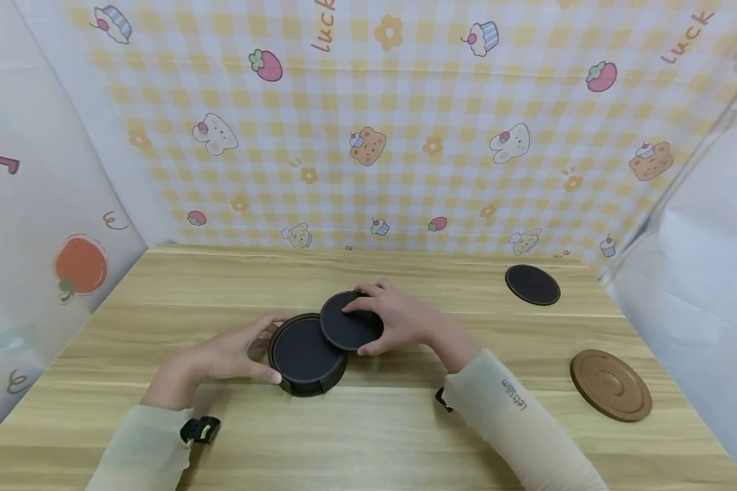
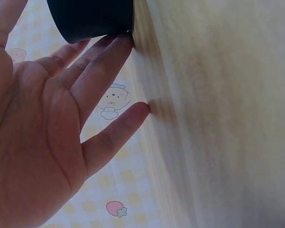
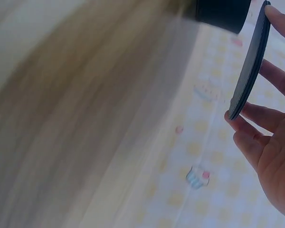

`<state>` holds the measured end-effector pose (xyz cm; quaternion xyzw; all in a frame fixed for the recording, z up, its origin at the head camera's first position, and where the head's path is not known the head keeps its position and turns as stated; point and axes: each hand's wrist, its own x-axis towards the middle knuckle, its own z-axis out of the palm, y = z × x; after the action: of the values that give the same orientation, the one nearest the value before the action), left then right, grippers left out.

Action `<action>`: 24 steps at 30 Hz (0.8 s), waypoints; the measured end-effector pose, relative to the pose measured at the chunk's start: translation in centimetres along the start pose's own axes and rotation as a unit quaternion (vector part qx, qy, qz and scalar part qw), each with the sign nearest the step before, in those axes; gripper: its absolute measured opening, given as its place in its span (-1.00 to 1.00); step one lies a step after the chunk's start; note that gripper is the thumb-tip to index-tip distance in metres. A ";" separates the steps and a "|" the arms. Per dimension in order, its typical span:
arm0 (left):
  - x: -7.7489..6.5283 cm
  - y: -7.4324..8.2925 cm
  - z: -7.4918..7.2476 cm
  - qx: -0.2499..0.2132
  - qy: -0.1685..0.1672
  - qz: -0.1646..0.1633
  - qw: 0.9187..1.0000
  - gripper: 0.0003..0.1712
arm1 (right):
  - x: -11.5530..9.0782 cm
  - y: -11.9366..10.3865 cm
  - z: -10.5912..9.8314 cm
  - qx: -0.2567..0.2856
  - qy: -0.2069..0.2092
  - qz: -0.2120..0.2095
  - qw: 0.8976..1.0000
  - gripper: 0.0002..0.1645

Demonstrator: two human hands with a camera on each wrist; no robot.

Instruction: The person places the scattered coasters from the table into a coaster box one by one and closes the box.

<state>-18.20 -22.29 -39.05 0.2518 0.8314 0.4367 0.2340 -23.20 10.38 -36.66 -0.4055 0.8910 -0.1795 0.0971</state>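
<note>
A round black coaster holder [image 1: 334, 379] stands on the table with a black coaster [image 1: 304, 349] lying in it. My left hand [image 1: 233, 351] spans the holder's left side, thumb at the near rim and fingers at the far side. The left wrist view shows those fingers against the dark holder [image 2: 92, 19], the little finger reaching down to the tabletop. My right hand [image 1: 396, 317] grips another black coaster [image 1: 344, 327] by its edges, above the holder's right side. Seen edge-on in the right wrist view, this coaster [image 3: 251, 66] is tilted and apart from the holder; its edge looks layered.
One more black coaster [image 1: 532, 284] lies flat at the table's back right. Nearer the right edge is a round brown wooden disc [image 1: 611, 384] with a raised ring. A patterned cloth [image 1: 399, 191] hangs behind the wood-grain table [image 1: 344, 443].
</note>
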 end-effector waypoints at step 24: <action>0.1 0.0 -0.1 0.002 -0.007 0.002 1.000 0.12 | 3.4 -5.2 2.0 -0.061 -0.038 -0.065 0.995 -0.18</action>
<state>-18.29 -22.29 -39.03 0.2573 0.8302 0.4332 0.2386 -21.23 4.21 -36.49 -0.4739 0.8679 -0.1157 0.0941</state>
